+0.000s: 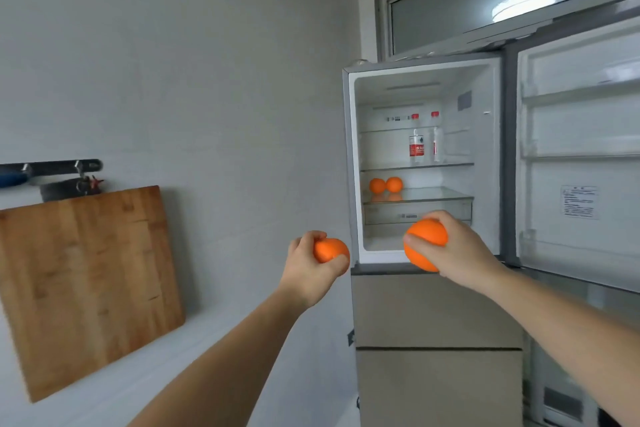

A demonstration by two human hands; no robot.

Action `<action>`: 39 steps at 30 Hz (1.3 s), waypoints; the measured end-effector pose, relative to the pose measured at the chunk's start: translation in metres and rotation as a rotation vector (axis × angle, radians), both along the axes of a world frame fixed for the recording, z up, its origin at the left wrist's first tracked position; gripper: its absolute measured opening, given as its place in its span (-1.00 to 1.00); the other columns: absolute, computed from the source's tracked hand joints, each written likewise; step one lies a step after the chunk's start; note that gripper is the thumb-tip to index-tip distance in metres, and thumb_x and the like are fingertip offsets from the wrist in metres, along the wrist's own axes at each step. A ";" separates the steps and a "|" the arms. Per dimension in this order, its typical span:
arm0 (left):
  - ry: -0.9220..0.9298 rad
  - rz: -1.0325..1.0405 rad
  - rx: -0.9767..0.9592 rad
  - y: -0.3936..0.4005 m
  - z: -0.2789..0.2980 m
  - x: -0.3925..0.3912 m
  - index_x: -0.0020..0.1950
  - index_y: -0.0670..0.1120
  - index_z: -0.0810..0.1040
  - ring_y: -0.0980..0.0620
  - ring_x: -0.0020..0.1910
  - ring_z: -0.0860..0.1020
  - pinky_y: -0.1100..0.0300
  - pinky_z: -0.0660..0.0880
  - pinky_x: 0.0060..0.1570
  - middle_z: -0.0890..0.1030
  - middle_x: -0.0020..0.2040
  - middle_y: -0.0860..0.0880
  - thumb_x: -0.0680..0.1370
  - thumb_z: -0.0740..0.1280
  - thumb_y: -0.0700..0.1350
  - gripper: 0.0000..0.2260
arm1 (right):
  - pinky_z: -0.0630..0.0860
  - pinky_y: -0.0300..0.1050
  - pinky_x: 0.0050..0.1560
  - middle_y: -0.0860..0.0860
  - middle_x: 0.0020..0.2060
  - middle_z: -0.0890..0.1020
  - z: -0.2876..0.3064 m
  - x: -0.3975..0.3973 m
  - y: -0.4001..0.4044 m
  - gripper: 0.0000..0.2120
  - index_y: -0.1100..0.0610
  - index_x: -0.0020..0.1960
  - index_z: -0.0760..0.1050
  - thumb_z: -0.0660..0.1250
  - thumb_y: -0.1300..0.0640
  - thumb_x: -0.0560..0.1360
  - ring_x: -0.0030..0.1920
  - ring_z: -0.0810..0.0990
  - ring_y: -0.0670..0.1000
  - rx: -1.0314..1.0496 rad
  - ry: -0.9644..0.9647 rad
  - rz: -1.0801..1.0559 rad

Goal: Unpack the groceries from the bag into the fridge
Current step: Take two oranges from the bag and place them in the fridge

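Head view: left hand fingers curled round small orange; right hand fingers wrapped round bigger orange, before open fridge; two oranges on shelf.

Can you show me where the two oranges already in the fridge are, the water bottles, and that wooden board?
Oranges in the fridge (385, 185): head view, where the pair meets.
Water bottles (417, 146): head view, left bottle's label.
Wooden cutting board (86, 281): head view, middle of its face.
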State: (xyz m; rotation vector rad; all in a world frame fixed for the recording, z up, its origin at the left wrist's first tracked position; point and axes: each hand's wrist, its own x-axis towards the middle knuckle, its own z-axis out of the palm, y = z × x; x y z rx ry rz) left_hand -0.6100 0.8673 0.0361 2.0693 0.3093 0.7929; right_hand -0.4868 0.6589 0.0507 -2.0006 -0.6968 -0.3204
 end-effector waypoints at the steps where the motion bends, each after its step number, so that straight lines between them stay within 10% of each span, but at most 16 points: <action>1: 0.015 0.005 0.016 -0.002 0.002 0.018 0.39 -0.02 0.36 0.00 0.08 0.44 0.31 0.39 -0.13 0.35 0.29 -0.01 0.48 0.39 -0.09 -0.51 | 0.58 0.05 -0.02 -0.02 0.16 0.45 0.000 0.016 -0.001 -0.51 -0.06 0.23 0.40 0.43 -0.18 0.39 0.06 0.49 0.05 0.024 0.029 0.008; 10: 0.045 -0.025 0.089 -0.028 0.006 0.164 0.36 0.03 0.37 0.01 0.05 0.46 0.48 0.35 -0.37 0.39 0.24 0.01 0.44 0.46 0.01 -0.47 | 0.66 -0.02 -0.24 -0.07 0.12 0.46 -0.004 0.138 -0.031 -0.56 -0.10 0.16 0.40 0.46 -0.16 0.37 0.06 0.53 0.05 0.165 0.204 0.031; 17: 0.013 -0.088 0.125 -0.024 -0.009 0.280 0.25 0.06 0.42 0.05 0.05 0.48 0.23 0.43 0.03 0.43 0.19 0.04 0.34 0.54 0.10 -0.45 | 0.65 0.00 -0.16 -0.06 0.13 0.41 -0.023 0.232 -0.032 -0.38 -0.13 0.23 0.28 0.54 -0.05 0.30 0.03 0.50 0.02 -0.034 0.180 -0.048; 39: -0.030 -0.130 0.280 0.127 -0.004 0.585 0.24 0.11 0.38 -0.04 0.16 0.49 0.04 0.44 0.19 0.50 0.16 0.04 0.39 0.44 0.18 -0.51 | 0.36 -0.14 -0.06 0.02 0.08 0.54 -0.006 0.528 0.139 -0.38 0.03 0.21 0.43 0.59 -0.02 0.23 0.00 0.50 0.03 -0.173 -0.074 -0.188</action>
